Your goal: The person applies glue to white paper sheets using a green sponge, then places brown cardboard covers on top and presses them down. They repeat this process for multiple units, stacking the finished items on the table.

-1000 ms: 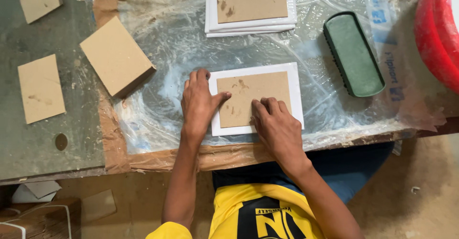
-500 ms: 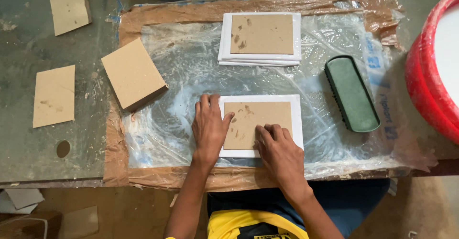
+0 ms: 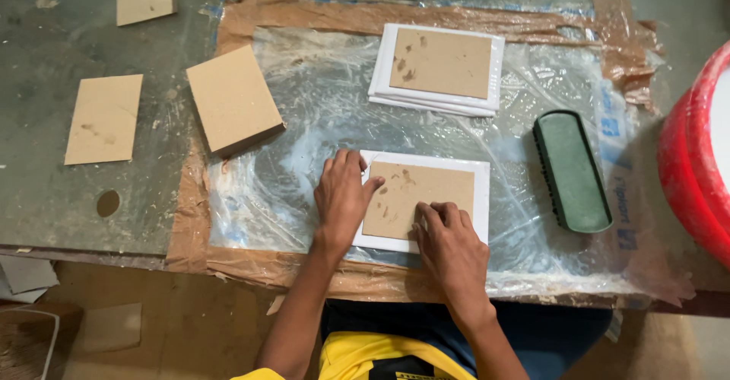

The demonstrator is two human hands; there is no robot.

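Fingers of both hands are lying flat and spread, pressing down rather than clenching or gripping anything. The right hand [image 3: 450,249] is resting its fingertips on the lower right part of a brown card [image 3: 419,199], while the left hand [image 3: 343,196] is lying palm down over the left edge of the white sheet [image 3: 480,197] beneath that card, its thumb reaching onto the brown surface. The card is sitting centred on the white sheet, leaving a white border showing around it, and the pair is lying near the front edge of the table, on a clear plastic cover [image 3: 304,106] taped down with brown tape [image 3: 365,16].

Just to the right, a dark green oblong brush block [image 3: 572,169] is lying on the plastic, apart from the sheet. Farther back, a small stack of white sheets topped with another brown card [image 3: 441,64] is sitting on the plastic. To the left, a thicker pile of brown cards [image 3: 233,107] is resting tilted at the plastic's edge, and two loose brown cards [image 3: 104,118] are lying on the bare grey tabletop [image 3: 46,60] beyond it. A red tub [image 3: 696,159] is showing at the right edge.
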